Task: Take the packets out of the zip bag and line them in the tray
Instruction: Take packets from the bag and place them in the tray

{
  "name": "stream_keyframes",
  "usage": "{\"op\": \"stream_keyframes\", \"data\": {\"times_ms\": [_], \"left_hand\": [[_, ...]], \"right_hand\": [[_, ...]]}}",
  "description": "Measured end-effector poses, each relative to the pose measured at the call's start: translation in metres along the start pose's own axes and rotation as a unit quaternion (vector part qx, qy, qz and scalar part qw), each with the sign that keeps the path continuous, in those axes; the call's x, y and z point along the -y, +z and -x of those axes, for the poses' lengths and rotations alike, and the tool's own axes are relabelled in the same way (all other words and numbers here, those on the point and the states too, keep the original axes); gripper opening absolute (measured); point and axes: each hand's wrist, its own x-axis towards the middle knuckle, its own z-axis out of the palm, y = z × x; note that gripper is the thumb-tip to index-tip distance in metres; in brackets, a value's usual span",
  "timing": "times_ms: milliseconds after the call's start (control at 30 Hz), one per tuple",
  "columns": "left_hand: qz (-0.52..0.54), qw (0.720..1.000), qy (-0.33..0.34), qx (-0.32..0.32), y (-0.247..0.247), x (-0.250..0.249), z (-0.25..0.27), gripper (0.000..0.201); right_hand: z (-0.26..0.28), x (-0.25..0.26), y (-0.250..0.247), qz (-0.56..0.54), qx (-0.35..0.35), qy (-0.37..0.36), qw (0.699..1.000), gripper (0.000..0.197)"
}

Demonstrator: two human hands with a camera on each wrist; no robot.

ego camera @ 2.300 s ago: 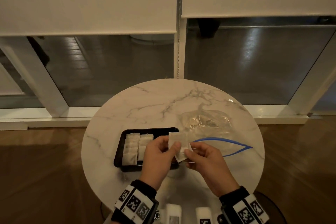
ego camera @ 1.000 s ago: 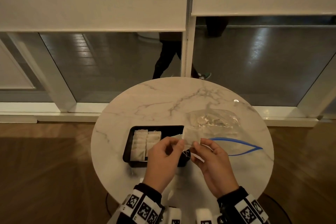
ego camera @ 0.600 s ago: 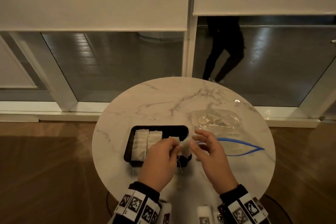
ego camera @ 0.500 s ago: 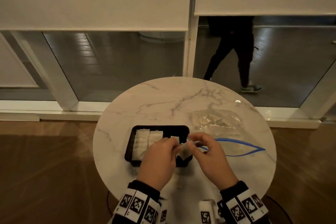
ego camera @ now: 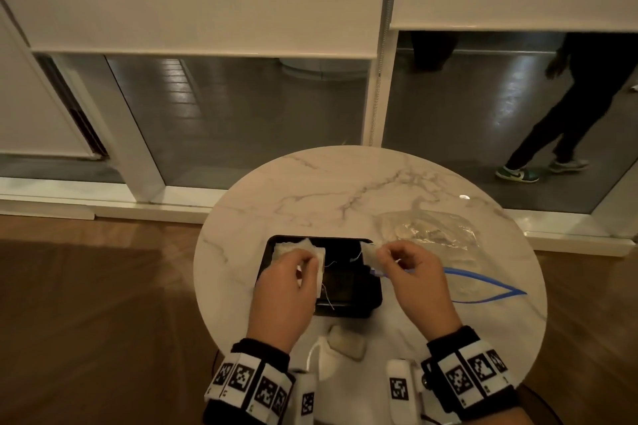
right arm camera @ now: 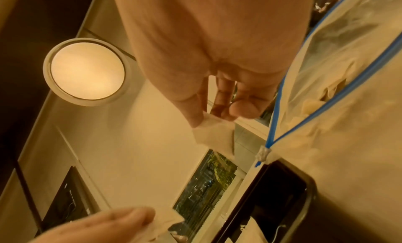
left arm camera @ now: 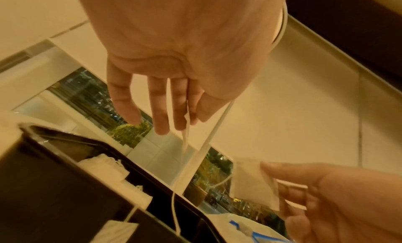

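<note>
A black tray [ego camera: 371, 290] sits on the round marble table, with white packets [ego camera: 291, 247] lined along its left side. My left hand [ego camera: 309, 264] hovers over those packets and pinches a flat white packet [ego camera: 320, 267] between thumb and fingers; a thin string hangs from it. To the right, my right hand [ego camera: 383, 254] pinches a second packet [ego camera: 367, 254] over the tray's right edge. The clear zip bag [ego camera: 438, 235] with a blue zip [ego camera: 483, 286] lies open beside the right hand. The same packet [right arm camera: 215, 133] shows in the right wrist view.
A small pale object [ego camera: 345, 343] lies at the table's near edge, between my wrists. The far half of the table [ego camera: 345, 183] is bare marble. Beyond the table are a window and white frames; a person [ego camera: 569, 107] walks past outside.
My hands held the packets together in front of the tray and have drawn apart, each with one packet. The left hand moved left over the tray. The person outside walked right.
</note>
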Motion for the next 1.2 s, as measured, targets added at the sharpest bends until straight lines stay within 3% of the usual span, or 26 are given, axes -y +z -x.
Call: {"op": "stream_keyframes", "data": {"times_ms": [167,333,533,933,1200], "left_hand": [[0.014,0.989,-0.134,-0.059,-0.012,0.031,-0.002,0.035],[0.023,0.978,-0.192,-0.072,-0.015,0.051,0.002,0.053],[0.038,0.975,-0.210,-0.059,-0.013,0.058,0.003,0.058],[0.049,0.973,-0.217,-0.059,-0.010,0.062,0.002,0.061],[0.047,0.973,-0.217,-0.058,-0.010,0.064,0.003,0.062]], "right_hand": [[-0.007,-0.008,0.025,-0.035,0.054,0.059,0.996,0.007],[-0.016,-0.022,0.058,0.051,0.129,0.087,0.987,0.008],[-0.027,-0.031,0.088,0.145,0.176,0.113,0.967,0.006],[-0.035,-0.033,0.114,0.209,0.220,0.155,0.940,0.010],[-0.034,-0.035,0.121,0.280,0.203,0.146,0.927,0.007]]}}
